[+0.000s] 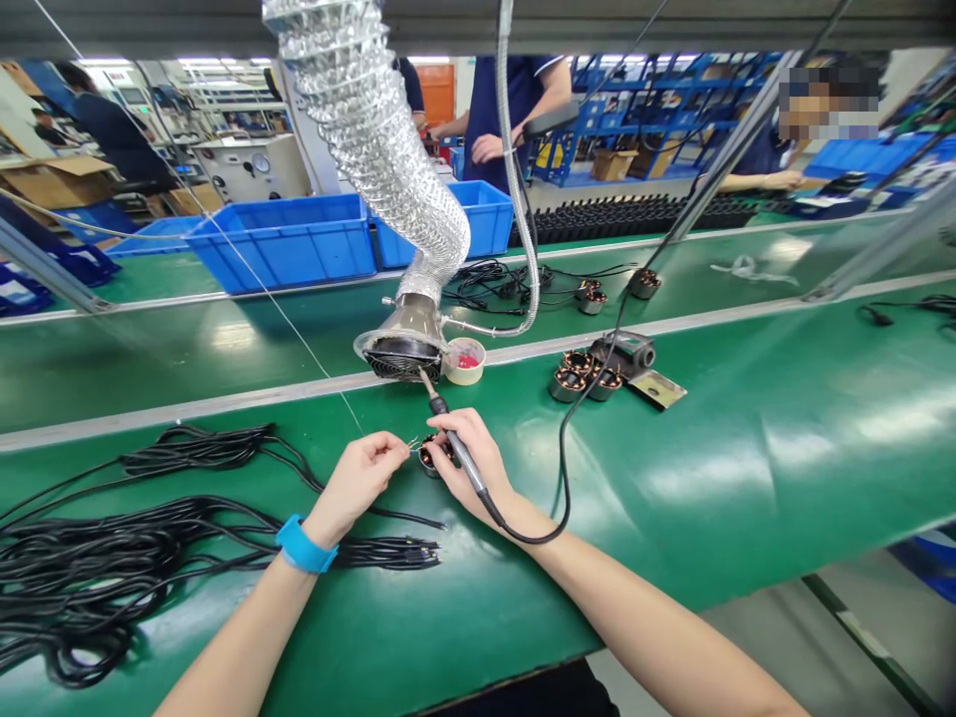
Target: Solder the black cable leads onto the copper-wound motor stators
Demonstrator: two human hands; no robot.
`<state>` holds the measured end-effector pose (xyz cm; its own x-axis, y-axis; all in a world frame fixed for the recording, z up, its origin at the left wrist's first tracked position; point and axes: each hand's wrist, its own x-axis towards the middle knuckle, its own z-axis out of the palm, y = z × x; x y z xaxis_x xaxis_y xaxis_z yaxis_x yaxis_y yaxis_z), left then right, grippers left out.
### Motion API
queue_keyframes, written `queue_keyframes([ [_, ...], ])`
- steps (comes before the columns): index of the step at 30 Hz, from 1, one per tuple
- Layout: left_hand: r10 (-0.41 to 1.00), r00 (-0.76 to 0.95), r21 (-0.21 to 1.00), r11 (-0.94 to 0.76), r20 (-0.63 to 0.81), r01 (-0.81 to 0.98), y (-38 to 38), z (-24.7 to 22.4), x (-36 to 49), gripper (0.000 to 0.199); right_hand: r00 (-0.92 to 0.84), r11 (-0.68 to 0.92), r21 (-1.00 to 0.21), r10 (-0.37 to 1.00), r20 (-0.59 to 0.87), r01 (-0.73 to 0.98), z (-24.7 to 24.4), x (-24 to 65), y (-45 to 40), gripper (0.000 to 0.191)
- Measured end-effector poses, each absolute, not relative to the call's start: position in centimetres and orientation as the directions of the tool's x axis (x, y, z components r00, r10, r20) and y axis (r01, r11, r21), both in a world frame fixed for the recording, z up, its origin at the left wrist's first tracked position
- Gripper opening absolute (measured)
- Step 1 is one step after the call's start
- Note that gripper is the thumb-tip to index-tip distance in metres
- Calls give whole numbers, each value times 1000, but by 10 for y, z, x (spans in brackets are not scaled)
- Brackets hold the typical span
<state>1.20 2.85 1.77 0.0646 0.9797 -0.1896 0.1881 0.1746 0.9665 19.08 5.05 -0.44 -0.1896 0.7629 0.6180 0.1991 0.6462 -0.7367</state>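
On the green mat, a small motor stator (428, 456) with copper windings stands between my hands, partly hidden by my fingers. My left hand (365, 470), with a blue wristband (306, 545), pinches thin wire ends (412, 445) beside the stator. A soldering iron (464, 460) lies across my right hand (478, 458), its tip pointing up and away toward the fan guard. Fingers of that same hand also touch the stator's right side. A thin strand (345, 401) runs down from above toward my left hand.
A fume extractor (403, 360) on a foil duct hangs just beyond my hands, beside a tape roll (464, 361). Black cables (149, 538) cover the left. Several stators (569, 383) sit by an iron holder (634, 358) at right. Blue bins (288, 244) and other people are behind.
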Motion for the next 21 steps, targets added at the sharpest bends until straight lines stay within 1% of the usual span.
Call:
queue_keyframes([
  [6, 961, 103, 959, 243, -258, 143, 29, 20, 11, 33, -59, 711, -641, 681, 730, 288, 15, 202, 38, 12],
  [8, 958, 99, 957, 254, -269, 143, 29, 21, 12, 32, -41, 749, -592, 630, 776, 299, 17, 206, 34, 21],
  [11, 959, 90, 956, 253, -268, 147, 28, 21, 13, 32, -54, 817, -520, 548, 835, 250, 15, 208, 30, 32],
  [14, 963, 86, 960, 243, -256, 143, 28, 20, 13, 30, -44, 854, -483, 499, 865, 193, 13, 207, 29, 34],
  [17, 965, 79, 960, 236, -250, 151, 28, 19, 13, 29, -46, 869, -469, 481, 875, 159, 12, 205, 30, 33],
  [21, 967, 66, 960, 235, -247, 154, 28, 20, 12, 28, -115, 872, -462, 482, 869, 160, 10, 205, 31, 30],
])
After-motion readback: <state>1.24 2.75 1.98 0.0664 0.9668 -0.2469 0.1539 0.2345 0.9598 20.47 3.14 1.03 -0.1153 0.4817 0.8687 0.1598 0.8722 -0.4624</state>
